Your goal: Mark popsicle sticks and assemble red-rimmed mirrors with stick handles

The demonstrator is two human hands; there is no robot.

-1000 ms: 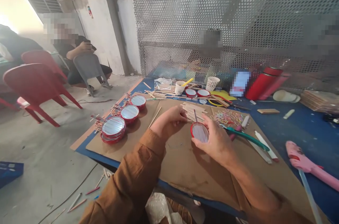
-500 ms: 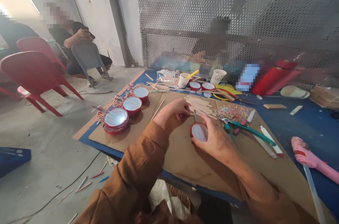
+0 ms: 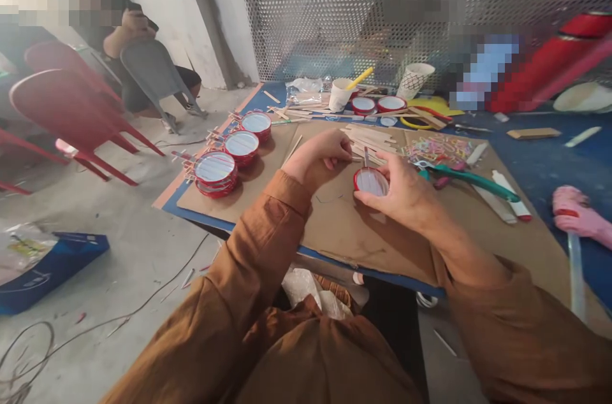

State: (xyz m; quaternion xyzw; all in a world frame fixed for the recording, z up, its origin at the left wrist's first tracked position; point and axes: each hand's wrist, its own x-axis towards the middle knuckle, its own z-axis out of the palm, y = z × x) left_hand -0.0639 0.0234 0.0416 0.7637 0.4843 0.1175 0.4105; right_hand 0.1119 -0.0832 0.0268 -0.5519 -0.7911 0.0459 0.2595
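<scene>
My right hand [image 3: 406,194] is closed around the edge of a small toy banjo [image 3: 370,182], a red-rimmed round body with a pale face and a short wooden neck pointing away from me. Just left of the neck, my left hand [image 3: 329,152] is held with curled fingers; whatever is in them is too small to make out. Behind both hands lies a spread of flat wooden sticks [image 3: 370,135]. Three stacks of similar toy banjos [image 3: 215,168] stand at the left on the cardboard sheet [image 3: 335,225]. Colourful little bands [image 3: 440,148] are heaped beyond my right hand.
Right of the bands lie teal-handled pliers [image 3: 482,185] and a white tube [image 3: 510,194]. A pink glue gun [image 3: 578,216] rests at the right edge. Paper cups [image 3: 340,95] and red-rimmed discs [image 3: 391,104] stand at the back, before a perforated metal screen [image 3: 310,21].
My view has tilted downward, so the table sits higher in the picture. My right hand keeps its hold on the toy banjo, and my left fingers stay curled beside its neck.
</scene>
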